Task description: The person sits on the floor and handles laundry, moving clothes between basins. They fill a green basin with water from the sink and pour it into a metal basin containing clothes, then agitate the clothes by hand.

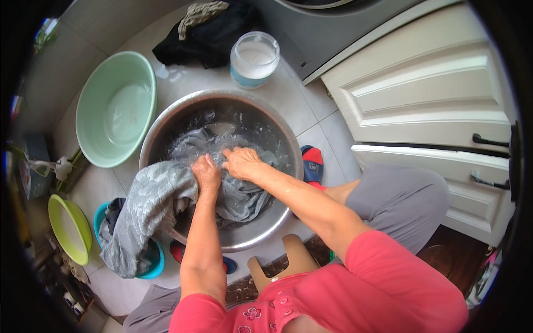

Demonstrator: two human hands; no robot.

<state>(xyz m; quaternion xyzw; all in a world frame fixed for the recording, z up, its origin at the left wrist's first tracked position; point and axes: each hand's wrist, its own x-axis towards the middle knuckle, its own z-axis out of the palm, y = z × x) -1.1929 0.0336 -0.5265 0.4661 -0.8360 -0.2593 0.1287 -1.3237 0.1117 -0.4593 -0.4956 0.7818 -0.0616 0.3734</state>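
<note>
A wide steel basin (252, 240) on the floor holds water and soaked grey cloth. Long grey patterned cloth (158, 191) runs from the water over the basin's left rim and hangs into a small blue basin (158, 266). My left hand (206, 175) is closed on this cloth near the middle of the steel basin. Close beside it, my right hand (243, 163) has its fingers bent and pressed into the wet grey cloth at the water's surface. The right fingertips are partly hidden by cloth and splashes.
A pale green basin (91, 114) stands at the left, with a lime green basin (82, 238) nearer. Beyond the steel basin are a clear tub of white powder (255, 57) and dark clothes (219, 33). White cabinets (416, 89) line the right; a tan stool (287, 265) is near me.
</note>
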